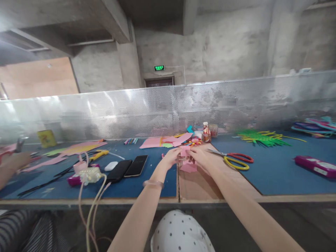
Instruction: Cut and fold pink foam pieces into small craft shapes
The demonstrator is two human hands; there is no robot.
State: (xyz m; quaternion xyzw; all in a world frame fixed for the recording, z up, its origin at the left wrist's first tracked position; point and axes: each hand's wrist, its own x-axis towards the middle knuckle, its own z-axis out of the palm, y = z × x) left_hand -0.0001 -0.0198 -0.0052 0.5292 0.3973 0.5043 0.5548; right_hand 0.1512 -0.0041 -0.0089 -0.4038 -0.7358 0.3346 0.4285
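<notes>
Both hands meet over the bare wooden strip in the middle of the table. My left hand pinches the left side of a small pink paper piece. From the right, my right hand holds the same piece, its fingers bent and partly shaded. Just beneath the hands another pink paper piece lies on the wood. Scissors with one red and one yellow handle rest to the right, their blades pointing toward my right hand.
Two phones, a white case and a power strip with cables lie left. A bottle stands behind the hands. Green and yellow strips and a purple glue gun are right. At far left, another person's hand shows.
</notes>
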